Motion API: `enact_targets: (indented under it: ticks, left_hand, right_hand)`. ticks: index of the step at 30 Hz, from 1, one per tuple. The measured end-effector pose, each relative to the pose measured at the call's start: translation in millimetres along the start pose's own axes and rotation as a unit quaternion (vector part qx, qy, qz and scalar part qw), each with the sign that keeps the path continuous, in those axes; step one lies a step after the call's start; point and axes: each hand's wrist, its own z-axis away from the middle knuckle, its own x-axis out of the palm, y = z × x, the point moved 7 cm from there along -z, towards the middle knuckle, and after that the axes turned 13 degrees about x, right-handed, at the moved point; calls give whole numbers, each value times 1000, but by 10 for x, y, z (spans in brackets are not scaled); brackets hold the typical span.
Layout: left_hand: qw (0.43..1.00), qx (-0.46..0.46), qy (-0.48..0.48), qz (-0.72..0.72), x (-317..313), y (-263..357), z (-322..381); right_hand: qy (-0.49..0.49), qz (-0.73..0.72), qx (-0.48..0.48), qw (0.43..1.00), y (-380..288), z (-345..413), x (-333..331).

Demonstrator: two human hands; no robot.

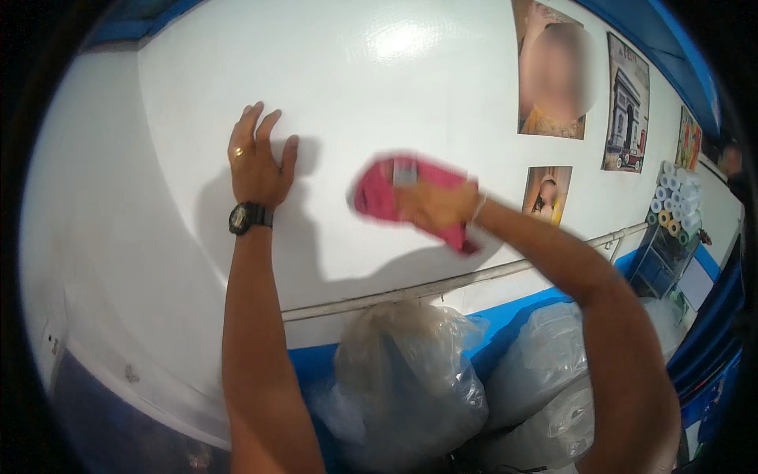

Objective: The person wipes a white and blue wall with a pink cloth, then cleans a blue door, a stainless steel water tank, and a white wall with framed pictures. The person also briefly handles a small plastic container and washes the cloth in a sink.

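Note:
My right hand (pixel 435 204) holds a pink cloth (pixel 376 192) against or close to the glossy white wall (pixel 331 89). Motion blurs both hand and cloth, and a grey patch shows on the fabric near the fingers. To the left, my left hand (pixel 259 163) is raised at the wall with its fingers apart and nothing in it. Whether the left palm touches the surface, I cannot tell. A ring is on one left finger and a black wristwatch (pixel 246 219) is on that wrist. Shadows of both arms fall on the wall.
Posters (pixel 628 106) and a smaller picture (pixel 548 192) hang at the right. A pale pipe (pixel 414 290) runs along the wall below my hands. Large filled clear plastic bags (pixel 408 379) stand underneath. Stacked rolls (pixel 675 198) and a dark blue curtain (pixel 710 332) are farther right.

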Motion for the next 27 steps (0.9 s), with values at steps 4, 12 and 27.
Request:
enact_targets:
  ticks: [4,12,27]
  left_hand:
    - [999,4,1,-32,23,2,-24]
    - [999,-3,-8,-42,25,-3,-24]
    - [998,-19,-31,-56,62,-19,-35]
  right_hand:
    - [387,190,-72,900,135,-446,-2041]
    - [475,200,143,845,229,224,-834]
    - [488,209,109,840,634,-135,-1864]
